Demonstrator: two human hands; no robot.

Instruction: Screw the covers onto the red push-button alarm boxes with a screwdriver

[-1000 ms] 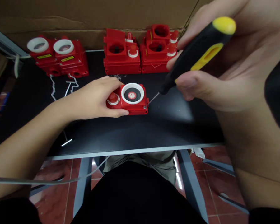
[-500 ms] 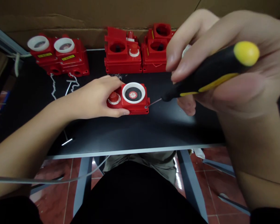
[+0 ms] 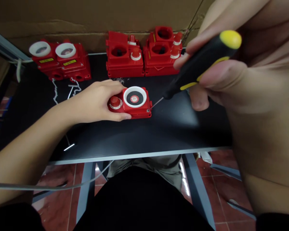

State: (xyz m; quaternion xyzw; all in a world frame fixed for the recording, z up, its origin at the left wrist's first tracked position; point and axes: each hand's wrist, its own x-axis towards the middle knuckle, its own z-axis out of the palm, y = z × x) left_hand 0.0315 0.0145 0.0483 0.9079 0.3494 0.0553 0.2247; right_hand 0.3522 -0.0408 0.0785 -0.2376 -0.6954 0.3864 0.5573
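Observation:
A red housing with a white ring round a dark disc and a red knob lies on the black table. My left hand grips its left end, thumb along the front edge. Between the fingers of my right hand is a screwdriver with a black and yellow handle. It is tilted, and its thin shaft reaches the screw at the housing's front right corner. Whether the tip sits in the screw's slot I cannot tell.
Two red housings with white rings stand at the back left, white cords in front. More red housings stand behind, against cardboard. T-shaped metal tools lie left, partly under my forearm. The table's front edge is light grey.
The screwdriver handle has swung left and stands a little steeper, with my right fingers shifted on it. The housing and my left hand appear slightly further left.

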